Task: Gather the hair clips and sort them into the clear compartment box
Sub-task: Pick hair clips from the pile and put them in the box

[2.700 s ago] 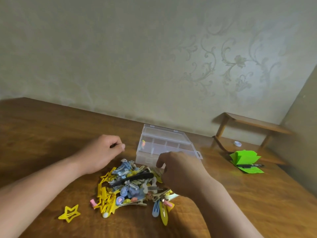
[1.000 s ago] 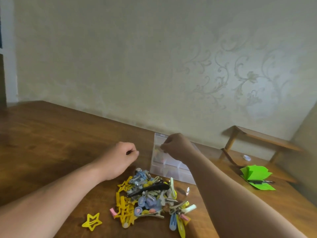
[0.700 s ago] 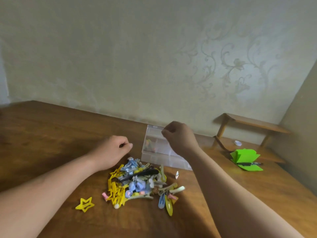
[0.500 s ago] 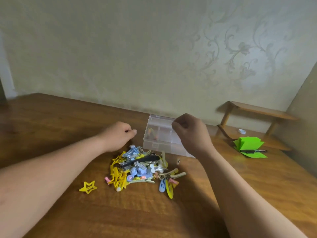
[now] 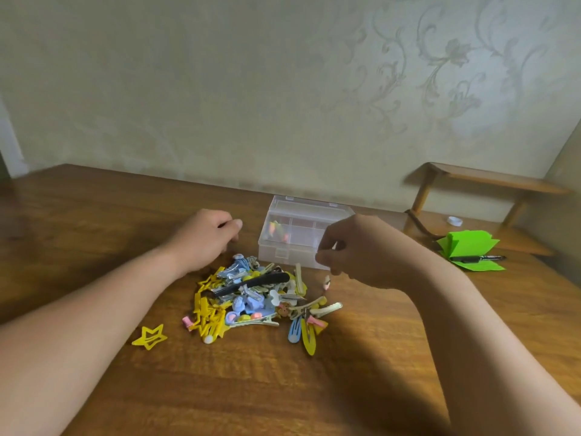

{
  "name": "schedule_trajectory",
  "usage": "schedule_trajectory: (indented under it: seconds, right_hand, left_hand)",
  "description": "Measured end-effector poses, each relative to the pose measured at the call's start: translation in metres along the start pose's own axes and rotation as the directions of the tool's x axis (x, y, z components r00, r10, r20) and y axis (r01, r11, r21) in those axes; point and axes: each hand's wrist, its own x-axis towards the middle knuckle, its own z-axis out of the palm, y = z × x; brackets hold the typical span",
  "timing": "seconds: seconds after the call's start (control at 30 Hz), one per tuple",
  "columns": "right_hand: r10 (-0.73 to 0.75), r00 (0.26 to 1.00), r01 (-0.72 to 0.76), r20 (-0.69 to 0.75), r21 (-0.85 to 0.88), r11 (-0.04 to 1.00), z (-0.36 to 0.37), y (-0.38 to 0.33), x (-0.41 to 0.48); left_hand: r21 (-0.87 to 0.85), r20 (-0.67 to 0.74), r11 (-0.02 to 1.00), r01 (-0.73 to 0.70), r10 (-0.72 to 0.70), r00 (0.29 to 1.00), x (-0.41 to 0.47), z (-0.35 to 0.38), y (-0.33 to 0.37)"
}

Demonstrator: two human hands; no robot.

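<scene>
We are judging the hair clips [image 5: 257, 297] to be very light and small. Most are looking like stiff plastic or thin metal, smooth and a little slippery, and they are lying tangled in one heap, so pulling one may drag its neighbours along. We would be taking each clip by pinching its long body from the two sides with thumb and forefinger, and lifting slowly. The long black clip [image 5: 251, 284] is lying on top of the heap and is looking the easiest one to take first.

The heap is lying on the bench [image 5: 94, 215], just in front of the clear compartment box [image 5: 301, 215], and between the two forearms. A few coloured clips [image 5: 276, 231] are already sitting in the left compartment of the box. One yellow star clip [image 5: 150, 336] is lying alone, well apart to the left of the heap, and one small clip [image 5: 327, 282] is lying just below the right hand.

The left hand [image 5: 204, 237] is resting on the bench just beside the left wall of the box and just behind the heap; it is clenched and we are seeing nothing in it. The right hand [image 5: 355, 247] is hovering in front of the right part of the box, near the right edge of the heap. Its fingers [image 5: 323, 256] are curling together as for a pinch, but we cannot tell whether they are holding a clip.
</scene>
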Motion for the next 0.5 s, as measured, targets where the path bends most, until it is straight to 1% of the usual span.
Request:
schedule_trajectory:
  seconds: [0.07,0.13,0.2,0.4,0.5]
  right_hand:
    - [0.006,1.0,-0.004,0.025,-0.051,0.999,0.002,-0.003,-0.001]
    - [-0.002,1.0,0.004,0.013,-0.142,0.99,0.007,-0.007,0.001]
    - [0.002,1.0,0.001,0.02,-0.185,0.983,0.013,-0.011,0.002]
    - [0.015,0.988,0.004,0.156,-0.117,0.993,0.019,-0.019,0.0]
    - [0.036,0.966,-0.005,0.256,-0.119,0.993,0.013,-0.017,-0.002]
  left_hand:
    - [-0.01,-0.001,1.0,0.006,-0.006,1.0,0.0,-0.001,-0.001]
    - [-0.021,0.003,1.0,0.002,-0.002,1.0,0.001,-0.001,-0.001]
    - [-0.028,0.007,1.0,-0.004,0.004,1.0,0.001,-0.001,-0.001]
    - [-0.062,0.01,0.998,0.014,-0.013,1.0,0.001,-0.001,-0.002]
    - [-0.078,0.005,0.997,0.015,-0.015,1.0,0.001,-0.001,-0.002]
